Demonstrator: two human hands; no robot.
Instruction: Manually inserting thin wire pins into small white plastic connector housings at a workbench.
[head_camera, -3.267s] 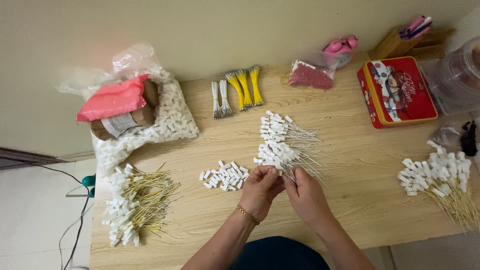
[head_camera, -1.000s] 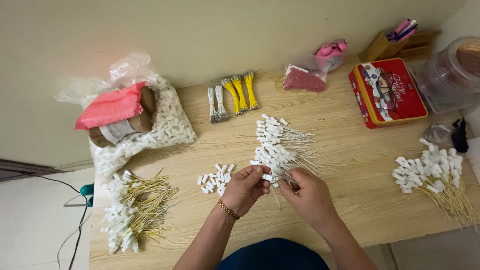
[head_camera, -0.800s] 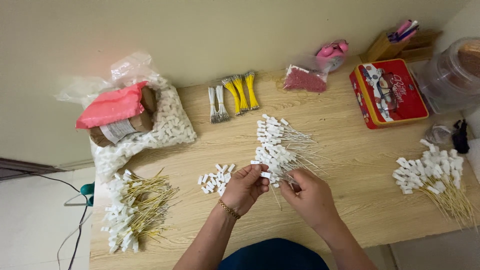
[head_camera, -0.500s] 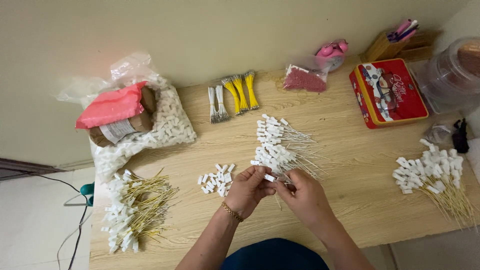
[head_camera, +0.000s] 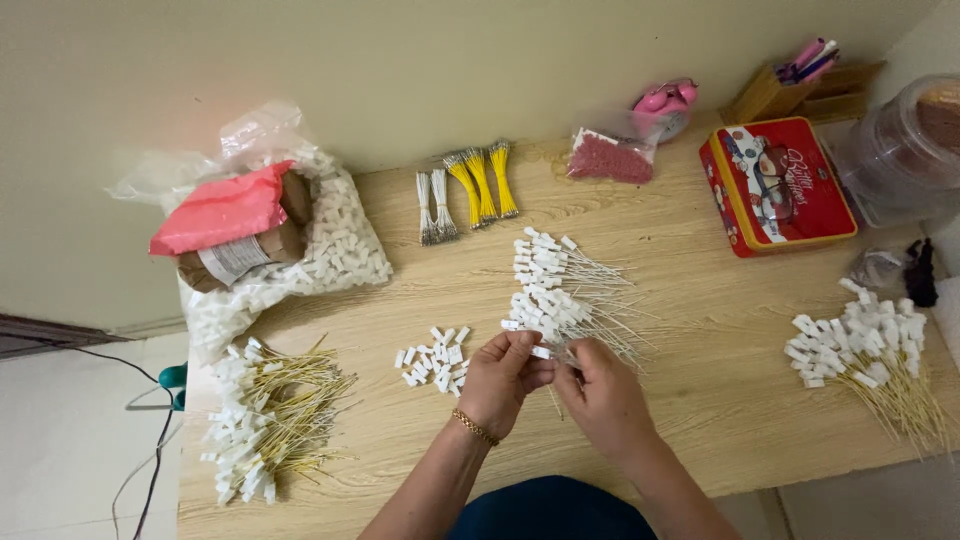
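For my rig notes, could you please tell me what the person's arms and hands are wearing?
Both forearms are bare, with no sleeves or gloves showing. The left hand has a thin gold-coloured beaded bracelet at its wrist. The right hand wears nothing visible.

Both my forearms come up from the bottom edge and angle in toward each other. My left hand is curled, knuckles up, thumb and fingertips pinched together at its right side. My right hand sits just beside it, back of hand up, fingertips pinched and nearly touching the left fingertips. Gold bracelet on my left wrist.
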